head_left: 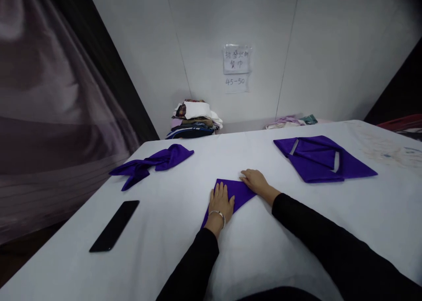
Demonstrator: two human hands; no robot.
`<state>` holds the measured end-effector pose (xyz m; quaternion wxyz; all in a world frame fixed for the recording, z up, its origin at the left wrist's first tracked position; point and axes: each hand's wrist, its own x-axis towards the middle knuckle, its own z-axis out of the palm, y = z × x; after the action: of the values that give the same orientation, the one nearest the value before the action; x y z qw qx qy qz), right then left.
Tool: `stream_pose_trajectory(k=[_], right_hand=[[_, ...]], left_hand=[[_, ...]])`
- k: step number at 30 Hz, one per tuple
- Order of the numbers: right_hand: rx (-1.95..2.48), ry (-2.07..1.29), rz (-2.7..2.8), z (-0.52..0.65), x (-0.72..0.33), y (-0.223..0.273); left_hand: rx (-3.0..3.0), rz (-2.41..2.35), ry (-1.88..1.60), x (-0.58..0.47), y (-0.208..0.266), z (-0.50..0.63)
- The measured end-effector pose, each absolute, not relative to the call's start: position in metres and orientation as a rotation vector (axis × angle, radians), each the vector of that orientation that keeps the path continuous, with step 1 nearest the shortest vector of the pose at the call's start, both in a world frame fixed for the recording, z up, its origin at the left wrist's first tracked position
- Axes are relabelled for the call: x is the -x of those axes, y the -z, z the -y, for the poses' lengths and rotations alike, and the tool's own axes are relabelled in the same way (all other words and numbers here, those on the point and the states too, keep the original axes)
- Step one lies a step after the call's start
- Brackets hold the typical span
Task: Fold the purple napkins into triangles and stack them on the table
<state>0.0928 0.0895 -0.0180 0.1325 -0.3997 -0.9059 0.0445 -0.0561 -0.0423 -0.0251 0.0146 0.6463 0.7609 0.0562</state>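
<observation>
A folded purple cloth napkin (238, 192) lies in front of me on the white table, its corners making a triangular shape. My left hand (221, 201), with a bracelet at the wrist, rests flat on the napkin's left part, fingers stretched out. At the napkin's right corner is my right hand (255, 181), its fingers extended and touching the cloth's upper edge. Part of the napkin is hidden under both hands and the left wrist.
A crumpled purple cloth (169, 158) lies at the left, and folded purple cloths (316, 160) at the right. A black flat slab (115, 225) sits on the white table (171, 257). Stacked clothes (196, 118) stand behind it. Handwritten paper signs (236, 60) hang on the wall.
</observation>
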Motion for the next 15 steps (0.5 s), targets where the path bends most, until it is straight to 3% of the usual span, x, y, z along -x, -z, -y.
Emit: stream_pose_trajectory(k=[15], right_hand=[[1.265, -0.226, 2.345, -0.114, -0.149, 0.003]], left_hand=[[-2.000, -2.363, -0.178, 0.056, 0.028, 0.043]])
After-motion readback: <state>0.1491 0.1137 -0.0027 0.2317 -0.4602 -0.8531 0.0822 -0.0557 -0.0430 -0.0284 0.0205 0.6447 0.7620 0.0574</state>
